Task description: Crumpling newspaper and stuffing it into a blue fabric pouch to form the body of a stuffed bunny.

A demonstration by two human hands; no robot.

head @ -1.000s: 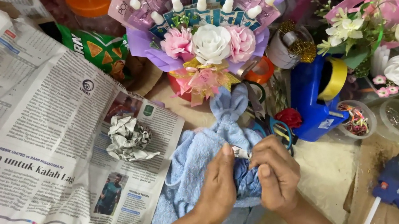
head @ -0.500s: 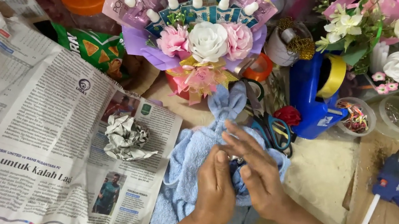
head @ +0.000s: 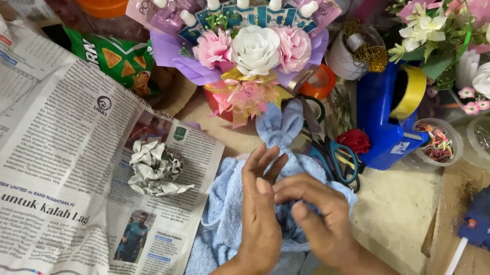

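Since the earlier frame both hands have lifted slightly off the bundle and loosened. The left hand [head: 262, 215] is now spread, fingers fanned upward, its palm against the light blue towel [head: 231, 222]; the right hand [head: 320, 219] curls beside it, fingertips pressing the cloth. The towel lies between the newspaper [head: 41, 185] and the scissors [head: 341, 162], its 2 knotted ears pointing toward the bouquet [head: 254, 47]. This looks like shaping the folded body; tightening calls for a firm 2-handed squeeze.
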